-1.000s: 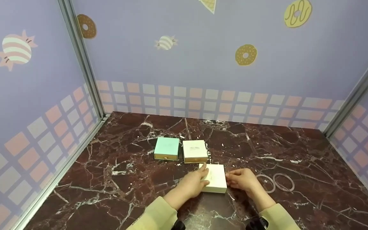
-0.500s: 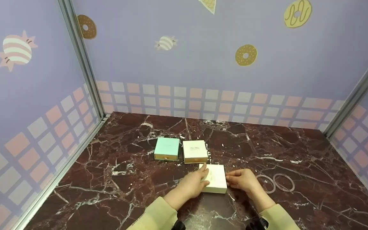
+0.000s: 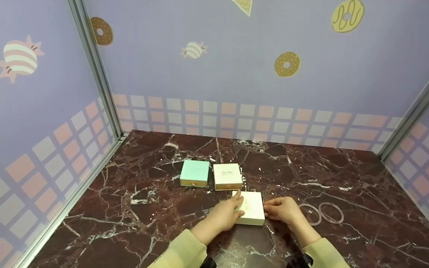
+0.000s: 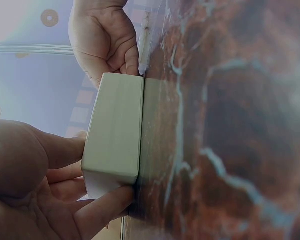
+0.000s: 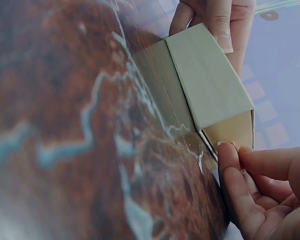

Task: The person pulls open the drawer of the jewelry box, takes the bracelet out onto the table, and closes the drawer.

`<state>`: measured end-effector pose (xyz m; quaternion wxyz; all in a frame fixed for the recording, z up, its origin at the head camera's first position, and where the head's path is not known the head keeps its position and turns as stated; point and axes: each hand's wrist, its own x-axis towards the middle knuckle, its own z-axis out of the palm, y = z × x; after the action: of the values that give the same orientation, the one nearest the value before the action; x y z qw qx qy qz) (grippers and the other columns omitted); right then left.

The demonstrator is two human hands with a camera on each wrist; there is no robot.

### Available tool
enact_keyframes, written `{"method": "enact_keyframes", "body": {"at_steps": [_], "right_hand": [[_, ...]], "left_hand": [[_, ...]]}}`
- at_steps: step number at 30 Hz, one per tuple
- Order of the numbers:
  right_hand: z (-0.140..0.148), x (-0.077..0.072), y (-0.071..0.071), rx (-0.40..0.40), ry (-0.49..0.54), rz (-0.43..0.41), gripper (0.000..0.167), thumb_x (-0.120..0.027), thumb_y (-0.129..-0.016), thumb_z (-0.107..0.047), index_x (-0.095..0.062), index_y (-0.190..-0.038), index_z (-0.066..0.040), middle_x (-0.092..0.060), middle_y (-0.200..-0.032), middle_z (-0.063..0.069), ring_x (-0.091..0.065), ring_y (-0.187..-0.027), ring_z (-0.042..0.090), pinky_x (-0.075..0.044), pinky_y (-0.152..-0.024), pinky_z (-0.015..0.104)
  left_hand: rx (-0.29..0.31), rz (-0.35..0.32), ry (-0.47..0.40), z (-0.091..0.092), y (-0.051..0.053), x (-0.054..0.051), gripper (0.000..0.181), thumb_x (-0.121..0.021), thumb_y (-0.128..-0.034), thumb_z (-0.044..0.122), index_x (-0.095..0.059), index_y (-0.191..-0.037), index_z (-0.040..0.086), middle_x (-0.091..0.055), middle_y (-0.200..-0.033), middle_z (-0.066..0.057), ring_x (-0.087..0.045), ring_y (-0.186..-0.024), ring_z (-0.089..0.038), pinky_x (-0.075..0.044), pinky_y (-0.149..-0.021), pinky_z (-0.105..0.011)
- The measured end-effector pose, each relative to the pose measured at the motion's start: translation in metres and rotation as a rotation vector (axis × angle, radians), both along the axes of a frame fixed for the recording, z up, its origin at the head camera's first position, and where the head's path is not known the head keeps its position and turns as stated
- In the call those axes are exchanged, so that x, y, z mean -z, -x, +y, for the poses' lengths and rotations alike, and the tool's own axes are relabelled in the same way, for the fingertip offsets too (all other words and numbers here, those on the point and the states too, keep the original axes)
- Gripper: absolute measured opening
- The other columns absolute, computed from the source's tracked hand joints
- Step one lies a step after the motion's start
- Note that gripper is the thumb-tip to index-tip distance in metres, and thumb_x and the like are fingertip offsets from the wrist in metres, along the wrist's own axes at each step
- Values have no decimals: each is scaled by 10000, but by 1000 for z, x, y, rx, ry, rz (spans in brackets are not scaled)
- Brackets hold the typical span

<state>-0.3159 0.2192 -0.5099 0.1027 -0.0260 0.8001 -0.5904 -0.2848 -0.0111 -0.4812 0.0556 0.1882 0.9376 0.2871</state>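
Note:
A cream box [image 3: 252,207] lies on the dark marbled table. My left hand [image 3: 220,217] grips its left part, thumb and a finger over the top; in the left wrist view the left hand [image 4: 40,175] has fingers around the end of the box [image 4: 115,130]. At the box's right side is my right hand [image 3: 283,210]. The right wrist view shows the right hand's [image 5: 270,185] thumb and finger pinching something small at the golden end face of the box [image 5: 210,75]; the pinched part itself is mostly hidden.
A mint-green box [image 3: 194,171] and another cream box [image 3: 227,174], each with a golden front, stand side by side behind the hands. Two pale rings [image 3: 330,213] lie right of my right hand. Patterned walls with metal corner posts [image 3: 99,70] enclose the table [image 3: 125,230].

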Motion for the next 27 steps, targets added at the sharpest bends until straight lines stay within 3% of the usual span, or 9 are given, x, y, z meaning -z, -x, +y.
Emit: {"method": "enact_keyframes", "body": {"at_steps": [27], "right_hand": [[0, -3, -2, 3, -46, -4, 218, -686, -942, 7, -709, -1073, 179, -789, -839, 137, -736, -726, 114, -670, -776, 350]], "left_hand": [[18, 28, -6, -1, 0, 2, 561, -634, -1015, 229, -488, -1516, 22, -350, -1664, -126, -498, -1431, -385, -419, -1206, -488]]}}
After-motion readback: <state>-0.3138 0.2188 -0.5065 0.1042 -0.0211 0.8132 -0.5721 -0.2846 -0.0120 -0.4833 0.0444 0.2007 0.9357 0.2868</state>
